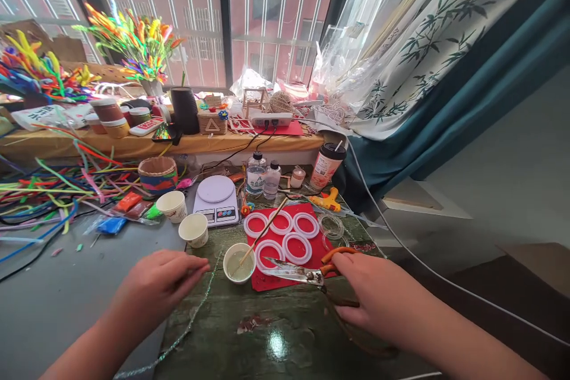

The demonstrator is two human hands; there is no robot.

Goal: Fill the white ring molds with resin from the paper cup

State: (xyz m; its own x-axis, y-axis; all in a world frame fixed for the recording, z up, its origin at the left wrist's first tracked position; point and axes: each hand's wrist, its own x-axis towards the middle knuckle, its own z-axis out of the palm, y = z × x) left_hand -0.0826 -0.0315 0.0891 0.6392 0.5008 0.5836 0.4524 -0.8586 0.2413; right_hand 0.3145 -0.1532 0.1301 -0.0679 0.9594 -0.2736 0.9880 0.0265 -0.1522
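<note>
My right hand (365, 291) grips a pair of scissors (294, 274) with orange-wrapped handles and stained blades. The blades point left over the red sheet (271, 284), slightly apart at the tips. My left hand (162, 279) is closed in a pinch; whatever its fingertips hold cannot be made out. Just right of those fingertips runs a glittery green tinsel cord (190, 325), trailing down to the lower left. Between the hands stands a paper cup (228, 267) of clear liquid with a wooden stick (267, 227) leaning in it. Several white ring molds (297, 248) lie on the red sheet.
Two paper cups (194, 230) and a white kitchen scale (217, 197) stand behind my left hand. Farther back are two clear bottles (255, 175), a drink cup (327, 166) and a yellow glue gun (327, 199). Pipe cleaners (48, 190) pile at left; a white cable (378, 202) hangs right.
</note>
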